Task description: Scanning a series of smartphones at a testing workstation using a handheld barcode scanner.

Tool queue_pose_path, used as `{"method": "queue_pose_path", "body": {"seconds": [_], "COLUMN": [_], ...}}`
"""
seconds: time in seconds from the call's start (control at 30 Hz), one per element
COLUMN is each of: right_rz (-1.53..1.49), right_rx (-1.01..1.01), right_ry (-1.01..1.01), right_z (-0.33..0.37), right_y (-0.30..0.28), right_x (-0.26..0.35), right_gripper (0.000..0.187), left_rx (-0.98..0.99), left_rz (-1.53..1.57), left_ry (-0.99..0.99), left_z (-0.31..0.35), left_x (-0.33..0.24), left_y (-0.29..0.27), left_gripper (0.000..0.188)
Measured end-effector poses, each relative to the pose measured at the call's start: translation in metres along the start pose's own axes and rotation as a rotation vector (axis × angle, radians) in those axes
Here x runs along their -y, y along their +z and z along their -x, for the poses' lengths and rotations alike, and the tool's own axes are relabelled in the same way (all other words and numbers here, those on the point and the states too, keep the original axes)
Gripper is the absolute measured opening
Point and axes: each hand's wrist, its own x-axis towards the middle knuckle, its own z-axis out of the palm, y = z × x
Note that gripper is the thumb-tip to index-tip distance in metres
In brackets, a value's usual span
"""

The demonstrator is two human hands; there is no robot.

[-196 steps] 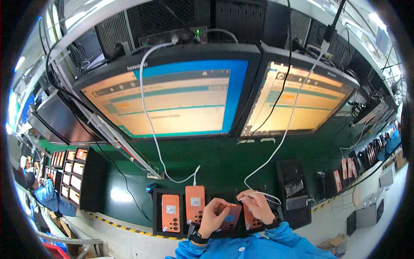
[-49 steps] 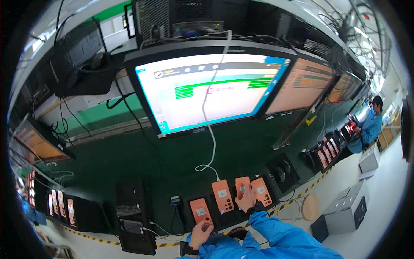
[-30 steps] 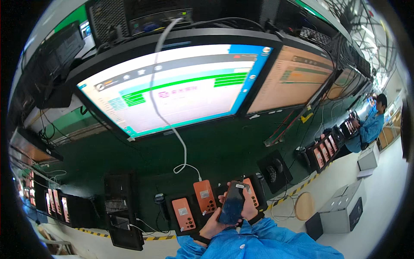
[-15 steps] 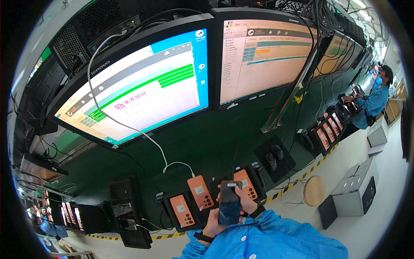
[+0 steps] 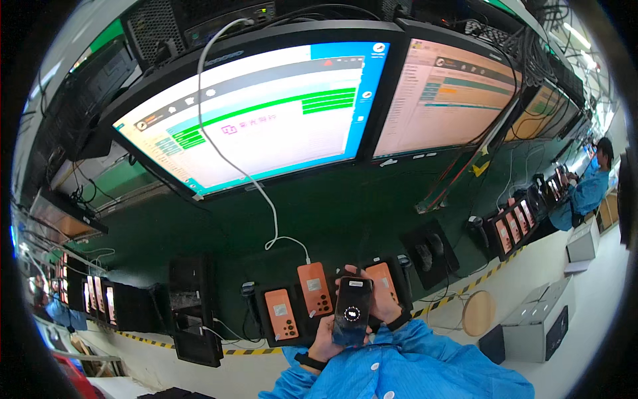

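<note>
Both my hands hold a smartphone (image 5: 350, 326) upright in front of my chest. My left hand (image 5: 324, 341) is closed on its lower left edge, and my right hand (image 5: 384, 302) grips its right side, with fingers reaching round behind. Its dark screen carries a white ring symbol, and a small white label sits at the top. Past it on the bench lie an orange phone (image 5: 282, 316) at the left, a second orange phone (image 5: 313, 291) with a white cable (image 5: 273, 223) plugged into its end, and a third orange phone (image 5: 381, 278) partly hidden by my right hand.
Two lit monitors (image 5: 259, 126) stand behind the green bench (image 5: 319, 206). A mouse (image 5: 435, 246) rests on a black pad at the right, near a handheld scanner (image 5: 405, 266). Black trays (image 5: 193, 306) lie left. A round stool (image 5: 478, 312) and a co-worker (image 5: 588, 193) are at the right.
The held phone's screen has gone from dark to showing a white ring symbol. My view has shifted, so the monitors sit further right. My hands keep their hold.
</note>
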Motion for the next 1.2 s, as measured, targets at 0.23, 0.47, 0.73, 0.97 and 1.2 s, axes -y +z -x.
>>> {"method": "queue_pose_path", "body": {"seconds": [0.23,0.47,0.73,0.97,1.2], "right_rz": [0.336,0.390,0.500,0.635,0.580], "right_rx": [-0.153,-0.330,-0.259,-0.338,-0.385], "right_ry": [-0.158,-0.207,-0.194,-0.263,-0.243], "right_z": [-0.012,-0.021,-0.018,-0.014,-0.012], "right_y": [0.013,0.006,0.012,0.004,-0.010], "right_x": [0.004,0.018,0.013,0.015,0.006], "right_gripper": [0.036,0.032,0.018,0.015,0.018], "left_rx": [-0.056,-0.105,-0.178,0.008,-0.048], "left_rz": [-0.101,-0.241,-0.248,-0.177,-0.116], "left_ry": [0.038,0.029,-0.013,-0.056,-0.008], "left_z": [0.009,0.019,0.021,0.016,0.014], "left_x": [0.002,-0.007,-0.010,-0.012,-0.002], "left_y": [-0.018,-0.018,-0.019,-0.037,-0.031], "left_gripper": [0.060,0.062,0.063,0.050,0.052]}}
